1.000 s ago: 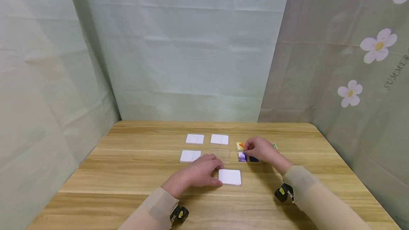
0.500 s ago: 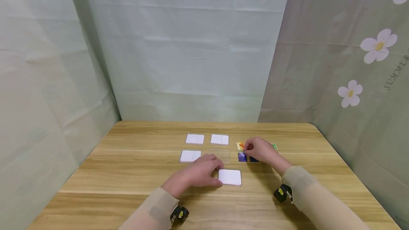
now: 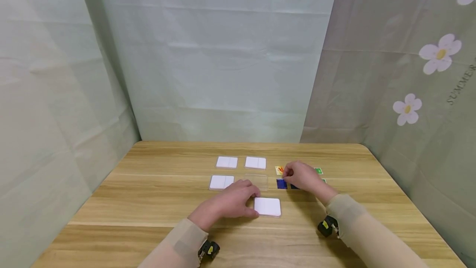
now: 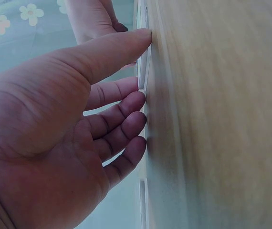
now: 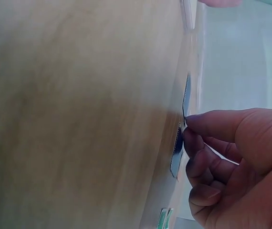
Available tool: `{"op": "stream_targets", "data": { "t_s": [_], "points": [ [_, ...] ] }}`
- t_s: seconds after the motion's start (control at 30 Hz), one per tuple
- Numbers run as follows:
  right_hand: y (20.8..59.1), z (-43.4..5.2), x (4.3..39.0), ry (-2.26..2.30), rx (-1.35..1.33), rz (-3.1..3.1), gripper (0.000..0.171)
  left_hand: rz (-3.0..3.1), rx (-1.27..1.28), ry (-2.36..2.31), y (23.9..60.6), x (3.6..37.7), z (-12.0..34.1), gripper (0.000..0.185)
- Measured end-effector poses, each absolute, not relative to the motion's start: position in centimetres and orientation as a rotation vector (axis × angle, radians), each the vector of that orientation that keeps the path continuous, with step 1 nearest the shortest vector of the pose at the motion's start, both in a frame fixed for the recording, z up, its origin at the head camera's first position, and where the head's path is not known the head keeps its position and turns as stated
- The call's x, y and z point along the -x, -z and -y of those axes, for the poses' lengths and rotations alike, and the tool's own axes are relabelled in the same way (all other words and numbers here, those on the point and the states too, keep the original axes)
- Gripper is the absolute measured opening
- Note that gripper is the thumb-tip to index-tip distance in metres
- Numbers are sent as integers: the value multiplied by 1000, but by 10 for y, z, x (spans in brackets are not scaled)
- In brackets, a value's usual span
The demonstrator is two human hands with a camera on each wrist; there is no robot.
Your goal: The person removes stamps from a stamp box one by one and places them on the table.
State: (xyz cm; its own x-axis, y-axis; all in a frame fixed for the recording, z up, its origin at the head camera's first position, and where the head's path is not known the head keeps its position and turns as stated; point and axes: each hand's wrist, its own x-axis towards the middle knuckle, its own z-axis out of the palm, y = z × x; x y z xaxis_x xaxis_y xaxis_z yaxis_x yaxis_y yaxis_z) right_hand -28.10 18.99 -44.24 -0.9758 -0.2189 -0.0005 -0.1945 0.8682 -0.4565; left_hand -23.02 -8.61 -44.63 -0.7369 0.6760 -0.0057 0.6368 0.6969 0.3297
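At the table's middle, a flat clear case with a white card in it lies in front of me. My left hand holds it by its left end, thumb at the near corner and index finger at the far one. My right hand pinches a blue stamp by its right edge between thumb and index finger. In the right wrist view this blue stamp is tilted off the table, beside a dark stamp with a toothed edge. The dark stamp is partly hidden under my right hand.
A yellow and red stamp and a green one lie around the right hand. Three flat cases with white cards and a see-through plastic piece lie behind the left hand.
My right hand has shifted slightly left and toward me. The pinched stamp has turned from shiny purple to deep blue as its tilt changed. The left hand stays in place.
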Motion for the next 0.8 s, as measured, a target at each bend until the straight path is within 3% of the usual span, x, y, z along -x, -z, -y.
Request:
{"op": "stream_targets", "data": {
  "t_s": [0.8],
  "points": [
    [437, -191, 279, 745, 341, -3016, 11, -2730, -1075, -554, 439, 230, 88, 59]
  ]
}}
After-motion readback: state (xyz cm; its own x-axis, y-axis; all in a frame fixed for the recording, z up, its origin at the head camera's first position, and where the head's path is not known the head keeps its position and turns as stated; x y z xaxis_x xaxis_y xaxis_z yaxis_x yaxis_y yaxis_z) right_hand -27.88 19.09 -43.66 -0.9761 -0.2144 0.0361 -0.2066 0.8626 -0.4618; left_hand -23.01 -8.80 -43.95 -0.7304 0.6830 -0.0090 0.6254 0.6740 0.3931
